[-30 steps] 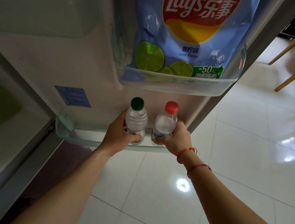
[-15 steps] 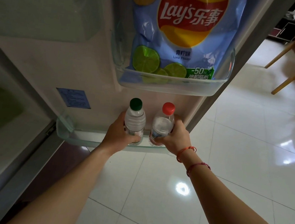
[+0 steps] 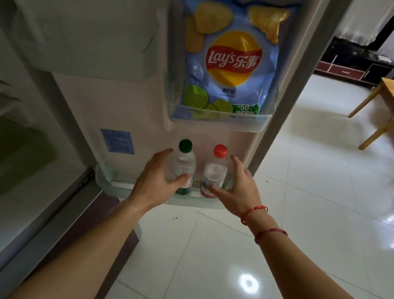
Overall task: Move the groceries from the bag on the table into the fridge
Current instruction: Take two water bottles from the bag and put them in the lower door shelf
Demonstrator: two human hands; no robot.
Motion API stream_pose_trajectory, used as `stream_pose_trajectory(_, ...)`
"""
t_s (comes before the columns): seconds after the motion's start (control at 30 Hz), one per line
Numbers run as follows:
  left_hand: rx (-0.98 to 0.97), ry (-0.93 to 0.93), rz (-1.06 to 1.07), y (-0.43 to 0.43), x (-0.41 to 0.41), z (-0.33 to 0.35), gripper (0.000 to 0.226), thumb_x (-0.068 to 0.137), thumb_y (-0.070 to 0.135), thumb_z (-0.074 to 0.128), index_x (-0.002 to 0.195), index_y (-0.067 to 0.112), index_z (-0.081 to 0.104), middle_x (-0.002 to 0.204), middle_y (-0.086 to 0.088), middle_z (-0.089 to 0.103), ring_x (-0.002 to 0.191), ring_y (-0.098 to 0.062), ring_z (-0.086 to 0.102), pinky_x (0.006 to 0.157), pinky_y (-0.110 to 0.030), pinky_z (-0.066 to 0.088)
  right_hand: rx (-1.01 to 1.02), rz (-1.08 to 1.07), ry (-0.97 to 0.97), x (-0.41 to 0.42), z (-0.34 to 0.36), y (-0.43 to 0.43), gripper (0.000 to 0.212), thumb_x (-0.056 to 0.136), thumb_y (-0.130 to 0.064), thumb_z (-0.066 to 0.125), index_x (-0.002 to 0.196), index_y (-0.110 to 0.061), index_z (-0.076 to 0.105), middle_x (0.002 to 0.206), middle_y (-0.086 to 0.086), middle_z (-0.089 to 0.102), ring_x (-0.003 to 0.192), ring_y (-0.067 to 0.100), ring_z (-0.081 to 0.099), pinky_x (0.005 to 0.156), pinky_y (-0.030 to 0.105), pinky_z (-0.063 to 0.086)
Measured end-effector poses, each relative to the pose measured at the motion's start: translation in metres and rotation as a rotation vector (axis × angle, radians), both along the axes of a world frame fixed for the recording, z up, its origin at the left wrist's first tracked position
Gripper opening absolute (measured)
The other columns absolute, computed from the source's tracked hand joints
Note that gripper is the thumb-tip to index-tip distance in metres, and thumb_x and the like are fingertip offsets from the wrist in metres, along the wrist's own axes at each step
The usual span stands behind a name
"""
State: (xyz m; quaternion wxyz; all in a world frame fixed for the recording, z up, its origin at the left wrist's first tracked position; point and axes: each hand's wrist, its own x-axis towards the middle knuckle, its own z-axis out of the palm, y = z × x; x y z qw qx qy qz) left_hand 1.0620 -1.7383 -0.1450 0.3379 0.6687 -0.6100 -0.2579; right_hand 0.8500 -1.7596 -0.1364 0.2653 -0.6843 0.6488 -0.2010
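The left hand (image 3: 154,181) is curling round a green-capped bottle (image 3: 183,165), and the right hand (image 3: 238,191) is cupping a red-capped bottle (image 3: 215,174). Both bottles are standing upright in the fridge's lower door shelf (image 3: 121,188). Above, a blue chip bag (image 3: 231,61) is showing "Lay's 乐事" and "-50%".

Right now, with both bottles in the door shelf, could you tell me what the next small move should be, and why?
Probably release both and draw the hands back. The green-capped bottle and red-capped bottle stand upright, side by side, in the lower door shelf, while the left hand and right hand only curve around them, thumbs across the labels.
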Motion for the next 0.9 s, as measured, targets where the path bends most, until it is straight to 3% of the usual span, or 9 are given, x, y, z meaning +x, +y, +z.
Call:
stream_pose_trajectory(0.1, -0.106, -0.112, -0.015, 0.02, 0.0, 0.015, 0.074, 0.081, 0.05, 0.07, 0.141, 0.026, 0.035, 0.144, 0.002, 0.042, 0.13, -0.018, 0.041, 0.097, -0.029, 0.04, -0.046, 0.024, 0.055, -0.005, 0.009, 0.017, 0.097, 0.08, -0.059, 0.069, 0.154, -0.029, 0.015, 0.155, 0.011, 0.028, 0.139, 0.032, 0.035, 0.109, 0.05, 0.043)
stream_pose_trajectory(0.2, -0.165, -0.262, -0.024, 0.038, 0.001, 0.025, 0.077, 0.081, 0.06, 0.063, 0.142, 0.024, 0.033, 0.147, 0.0, 0.038, 0.133, -0.018, 0.038, 0.103, -0.034, 0.042, -0.13, 0.046, 0.164, -0.009, 0.018, 0.033, 0.09, 0.083, -0.066, 0.06, 0.154, -0.033, 0.015, 0.159, 0.012, 0.022, 0.143, 0.034, 0.028, 0.111, 0.053, 0.039)
stream_pose_trajectory(0.4, -0.252, -0.608, 0.007, 0.066, 0.006, 0.032, 0.086, 0.083, 0.077, 0.031, 0.146, 0.019, 0.031, 0.154, -0.007, 0.024, 0.14, -0.028, 0.026, 0.109, -0.043, 0.034, -0.296, 0.069, 0.416, -0.017, 0.03, 0.059, 0.08, 0.087, -0.075, 0.033, 0.155, -0.039, 0.011, 0.162, 0.013, 0.017, 0.146, 0.035, 0.021, 0.114, 0.049, 0.028)
stream_pose_trajectory(0.53, -0.258, -0.642, 0.008, 0.072, 0.003, 0.037, 0.086, 0.085, 0.075, 0.028, 0.15, 0.019, 0.028, 0.157, -0.009, 0.021, 0.144, -0.03, 0.019, 0.112, -0.044, 0.028, -0.321, 0.077, 0.463, -0.02, 0.036, 0.064, 0.08, 0.083, -0.077, 0.017, 0.154, -0.041, 0.012, 0.163, 0.011, 0.016, 0.146, 0.035, 0.019, 0.114, 0.051, 0.025)
stream_pose_trajectory(0.73, -0.267, -0.668, -0.025, 0.07, -0.011, 0.04, 0.077, 0.088, 0.068, 0.035, 0.148, 0.019, 0.032, 0.157, -0.01, 0.025, 0.143, -0.031, 0.023, 0.111, -0.045, 0.029, -0.329, 0.048, 0.457, -0.035, 0.038, 0.065, 0.077, 0.087, -0.074, 0.032, 0.154, -0.04, 0.013, 0.163, 0.012, 0.014, 0.147, 0.035, 0.018, 0.114, 0.052, 0.025)
stream_pose_trajectory(0.9, -0.299, -0.654, -0.06, 0.063, -0.038, 0.042, 0.077, 0.088, 0.067, 0.034, 0.148, 0.019, 0.032, 0.156, -0.009, 0.027, 0.143, -0.03, 0.025, 0.111, -0.043, 0.03, -0.315, -0.001, 0.46, -0.06, 0.044, 0.068, 0.083, 0.08, -0.078, 0.017, 0.154, -0.042, 0.009, 0.163, 0.012, 0.013, 0.147, 0.036, 0.019, 0.115, 0.051, 0.025)
